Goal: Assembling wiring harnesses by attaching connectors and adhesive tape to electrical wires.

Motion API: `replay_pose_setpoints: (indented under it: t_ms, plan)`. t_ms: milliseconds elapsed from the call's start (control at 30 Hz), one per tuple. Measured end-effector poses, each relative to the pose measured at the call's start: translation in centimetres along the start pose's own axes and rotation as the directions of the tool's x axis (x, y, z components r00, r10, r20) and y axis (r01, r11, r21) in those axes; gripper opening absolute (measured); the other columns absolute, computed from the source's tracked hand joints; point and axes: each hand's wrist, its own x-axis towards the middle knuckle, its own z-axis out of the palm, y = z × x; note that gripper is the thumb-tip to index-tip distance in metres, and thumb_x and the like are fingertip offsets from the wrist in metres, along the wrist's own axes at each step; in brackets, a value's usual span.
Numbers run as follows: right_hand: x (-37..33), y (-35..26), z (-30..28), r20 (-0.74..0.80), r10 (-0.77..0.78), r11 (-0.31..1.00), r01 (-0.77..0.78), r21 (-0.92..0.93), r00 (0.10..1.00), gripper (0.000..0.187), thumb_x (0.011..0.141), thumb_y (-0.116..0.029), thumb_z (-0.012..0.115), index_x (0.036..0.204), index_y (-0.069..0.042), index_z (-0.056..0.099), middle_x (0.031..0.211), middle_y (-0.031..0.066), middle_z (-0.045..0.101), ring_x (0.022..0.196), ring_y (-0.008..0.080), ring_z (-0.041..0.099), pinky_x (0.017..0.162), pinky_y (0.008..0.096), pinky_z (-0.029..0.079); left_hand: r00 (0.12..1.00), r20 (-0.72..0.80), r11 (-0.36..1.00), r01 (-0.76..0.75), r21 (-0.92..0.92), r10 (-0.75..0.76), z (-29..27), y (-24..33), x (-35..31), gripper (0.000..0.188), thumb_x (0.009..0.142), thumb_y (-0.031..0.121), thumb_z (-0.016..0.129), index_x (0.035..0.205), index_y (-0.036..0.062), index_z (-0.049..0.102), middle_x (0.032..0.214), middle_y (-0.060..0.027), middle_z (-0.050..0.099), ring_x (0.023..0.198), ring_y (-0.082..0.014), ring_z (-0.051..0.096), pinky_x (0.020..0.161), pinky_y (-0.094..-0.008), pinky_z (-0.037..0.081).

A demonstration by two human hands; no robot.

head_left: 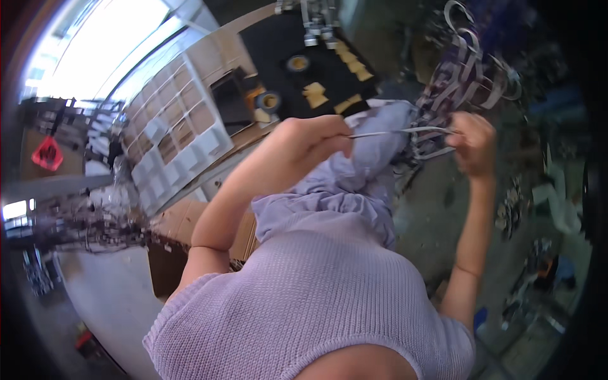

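Observation:
Above my lap, my left hand [316, 140] pinches one end of a thin grey-white cable [392, 132]. My right hand [473, 142] is closed around the same cable farther right, so a nearly straight stretch runs between the two. What lies inside my fingers is hidden. Just beyond my right hand hangs a tangled bundle of grey-white cables [465, 66], partly blurred; whether the held cable belongs to it I cannot tell.
Ahead on the left is a workbench with a black mat [278, 47], a tape roll [297, 63], another tape roll [268, 101] and yellowish pieces [315, 95]. A white wire rack [183, 158] stands beside it. An open cardboard box [166, 266] is near my left elbow.

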Motion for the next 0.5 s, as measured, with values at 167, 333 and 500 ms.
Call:
replay_pose_setpoints:
  t_ms: [167, 333, 500]
  plan:
    - [-1.3, 2.3, -1.3, 0.138, 0.15, 0.921, -0.088, -0.378, 0.979, 0.043, 0.093, -0.041, 0.053, 0.071, -0.004, 0.049, 0.068, 0.0162, 0.054, 0.067, 0.0372, 0.052, 0.06, 0.0456, 0.04, 0.968, -0.112, 0.923, 0.249, 0.293, -0.225, -2.2, -3.9, -6.3, 0.011, 0.092, 0.015, 0.054, 0.089, 0.0054, 0.06, 0.076, -0.0098, 0.063, 0.072, -0.0297, 0.061, 0.065, -0.0381, 0.047]
    - [0.8, -2.8, 0.7, 0.464, 0.48, 0.864, -0.492, -0.105, 0.744, 0.057, 0.083, -0.051, 0.064, 0.11, 0.0, 0.06, 0.096, 0.0209, 0.065, 0.091, 0.0394, 0.06, 0.085, 0.0444, 0.044, 0.896, -0.296, 0.704, 0.443, 0.555, -0.331, -1.2, -8.1, -8.0, 0.011, 0.084, 0.013, 0.058, 0.093, 0.0115, 0.064, 0.088, -0.009, 0.064, 0.084, -0.0307, 0.063, 0.07, -0.0395, 0.05]
    - [6.8, -13.1, 11.3, 0.9, -0.105, 0.638, -0.665, 0.388, 0.424, 0.047, 0.087, -0.024, 0.064, 0.123, 0.002, 0.049, 0.101, 0.0201, 0.065, 0.096, 0.0343, 0.063, 0.082, 0.0406, 0.048, 0.978, -0.196, 0.922, 0.145, 0.36, -0.077, 1.3, -6.9, -5.4, 0.014, 0.075, 0.015, 0.066, 0.085, 0.0076, 0.06, 0.086, -0.0098, 0.058, 0.087, -0.0298, 0.062, 0.068, -0.0398, 0.051]
